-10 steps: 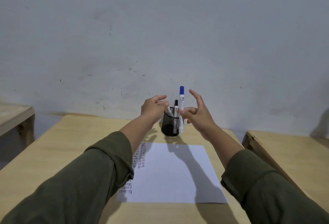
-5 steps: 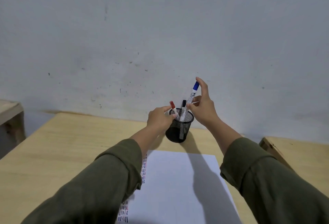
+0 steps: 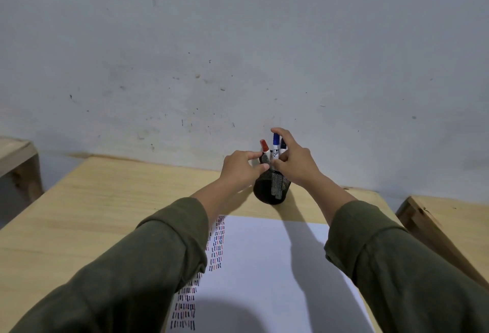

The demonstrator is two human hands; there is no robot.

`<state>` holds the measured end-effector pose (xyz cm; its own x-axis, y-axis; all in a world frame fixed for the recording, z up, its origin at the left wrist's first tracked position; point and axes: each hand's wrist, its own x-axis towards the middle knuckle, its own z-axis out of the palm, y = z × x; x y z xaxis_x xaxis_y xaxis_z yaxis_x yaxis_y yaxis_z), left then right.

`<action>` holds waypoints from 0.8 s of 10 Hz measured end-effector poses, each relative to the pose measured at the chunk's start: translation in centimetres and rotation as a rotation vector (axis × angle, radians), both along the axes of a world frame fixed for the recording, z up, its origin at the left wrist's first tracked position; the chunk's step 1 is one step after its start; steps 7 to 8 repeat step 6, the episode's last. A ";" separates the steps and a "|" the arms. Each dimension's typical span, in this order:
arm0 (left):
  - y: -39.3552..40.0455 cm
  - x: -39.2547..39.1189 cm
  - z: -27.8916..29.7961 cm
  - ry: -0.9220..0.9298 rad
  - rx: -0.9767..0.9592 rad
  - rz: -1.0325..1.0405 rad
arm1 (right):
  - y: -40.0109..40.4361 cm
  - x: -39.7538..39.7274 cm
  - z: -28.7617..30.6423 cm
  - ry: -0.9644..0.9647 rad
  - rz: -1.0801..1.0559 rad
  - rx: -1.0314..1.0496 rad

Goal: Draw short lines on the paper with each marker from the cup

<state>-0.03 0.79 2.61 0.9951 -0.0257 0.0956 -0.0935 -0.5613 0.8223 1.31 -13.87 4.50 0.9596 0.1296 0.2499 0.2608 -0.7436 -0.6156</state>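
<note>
A black mesh cup [image 3: 274, 189] stands on the wooden table just beyond the white paper [image 3: 264, 266]. Three markers stand in it: a red-capped marker [image 3: 263, 145] on the left, a blue-capped marker [image 3: 276, 140] in the middle and a dark-capped marker [image 3: 283, 144] behind it. My left hand [image 3: 239, 170] pinches the cup's rim beside the red marker. My right hand [image 3: 297, 164] grips the blue marker's barrel, with the index finger arched over its cap. Rows of short red, blue and black lines [image 3: 217, 245] run down the paper's left side, partly hidden by my left sleeve.
The table [image 3: 105, 213] ends at a grey wall [image 3: 238, 54] right behind the cup. Another wooden table [image 3: 449, 221] stands close on the right, across a narrow gap. A wooden piece [image 3: 16, 155] sits at the far left.
My right hand has lowered the blue marker down into the cup. My left hand has stayed at the cup's rim. The view has moved closer over the paper.
</note>
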 end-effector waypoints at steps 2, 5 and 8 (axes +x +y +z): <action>0.0 0.3 -0.3 0.016 -0.023 0.007 | 0.5 0.3 -0.7 0.005 0.008 -0.009; -0.4 -0.5 -0.6 -0.045 -0.044 0.021 | 0.4 -0.5 0.1 -0.106 -0.078 0.093; -0.1 -1.2 -0.2 -0.081 -0.077 0.073 | 0.2 -1.7 1.1 -0.119 -0.115 0.194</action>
